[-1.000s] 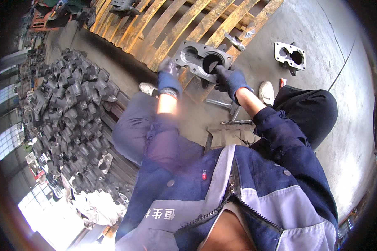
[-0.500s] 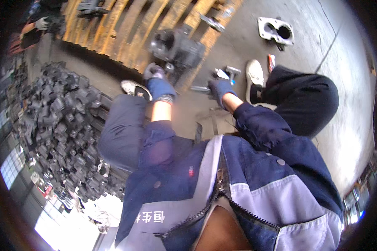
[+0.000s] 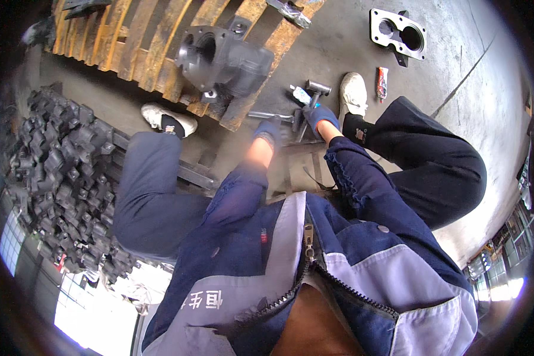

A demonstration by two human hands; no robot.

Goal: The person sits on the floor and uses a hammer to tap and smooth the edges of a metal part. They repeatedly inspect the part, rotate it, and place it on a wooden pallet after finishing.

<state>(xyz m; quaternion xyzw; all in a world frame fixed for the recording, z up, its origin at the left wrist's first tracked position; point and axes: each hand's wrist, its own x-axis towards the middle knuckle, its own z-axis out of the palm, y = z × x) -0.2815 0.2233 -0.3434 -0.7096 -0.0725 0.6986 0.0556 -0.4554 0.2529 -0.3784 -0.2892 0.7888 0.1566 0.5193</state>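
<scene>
We note the hammer (image 3: pixel 318 88) just beyond the right hand (image 3: pixel 320 115), which overlaps its handle, left hand (image 3: pixel 267 131) apart, both grips unclear, and judge the tool head-heavy, rigid, best held low on the handle.

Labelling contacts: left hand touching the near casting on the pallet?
Apart. Head view: the left hand is below the casting, with a strip of floor visible between them.

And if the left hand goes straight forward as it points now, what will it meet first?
Probably the grey metal bar lying just ahead of the left hand; blur hides whether they touch.
</scene>
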